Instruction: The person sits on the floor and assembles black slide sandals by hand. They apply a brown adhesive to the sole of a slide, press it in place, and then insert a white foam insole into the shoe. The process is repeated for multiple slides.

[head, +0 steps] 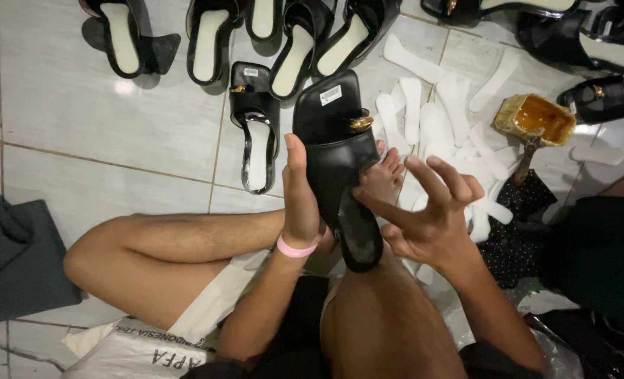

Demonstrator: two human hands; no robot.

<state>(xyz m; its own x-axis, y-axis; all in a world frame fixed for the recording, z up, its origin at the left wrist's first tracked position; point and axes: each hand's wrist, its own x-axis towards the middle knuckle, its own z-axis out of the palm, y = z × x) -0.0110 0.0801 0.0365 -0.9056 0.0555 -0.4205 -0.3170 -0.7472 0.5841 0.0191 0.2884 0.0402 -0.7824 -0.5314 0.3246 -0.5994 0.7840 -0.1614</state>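
Note:
My left hand (299, 200), with a pink band at the wrist, grips a black slip-on sandal (334, 140) by its left side and holds it upright over my lap. The sandal has a gold ornament on its strap and a small white sticker near the toe. My right hand (431, 210) is beside the sandal with fingers spread, its thumb pressing on the glossy heel part of the footbed. My bare legs and one foot lie beneath the sandal.
Several black sandals (256, 126) with pale insoles lie on the white tiled floor ahead. A heap of white insole pieces (438, 119) lies to the right, beside a tin of amber glue (536, 119) with a brush. Dark cloth lies at both sides.

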